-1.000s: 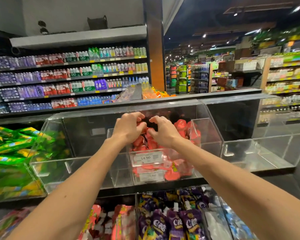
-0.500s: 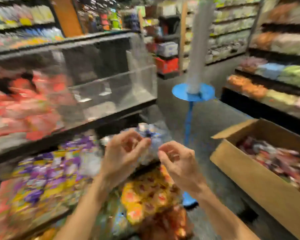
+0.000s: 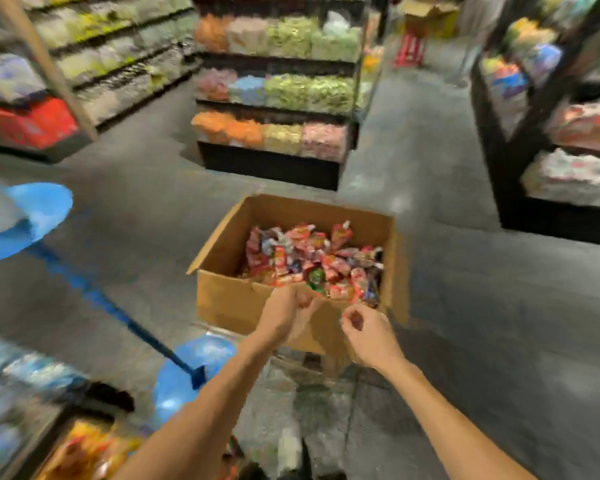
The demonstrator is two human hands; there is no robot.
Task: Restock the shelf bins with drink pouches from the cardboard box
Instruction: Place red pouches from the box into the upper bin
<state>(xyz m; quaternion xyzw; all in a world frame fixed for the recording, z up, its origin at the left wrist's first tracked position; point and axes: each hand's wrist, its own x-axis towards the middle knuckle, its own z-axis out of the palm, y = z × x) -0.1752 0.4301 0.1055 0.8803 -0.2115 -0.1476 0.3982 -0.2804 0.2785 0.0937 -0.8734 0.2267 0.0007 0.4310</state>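
My left grip (image 3: 289, 315) hung over the near rim of the box (image 3: 229, 299), fingers loosely curled and empty, just short of the pouches (image 3: 312, 261) heaped inside. My right grip (image 3: 369, 336) hovered beside it, before the box's near wall, equally slack and holding nothing.

Before you the cardboard box (image 3: 236, 299) is matt brown corrugated card; the drink pouches (image 3: 312, 261) inside look glossy plastic film, the floor (image 3: 482, 306) rough grey concrete, the stand (image 3: 32, 216) smooth blue plastic.
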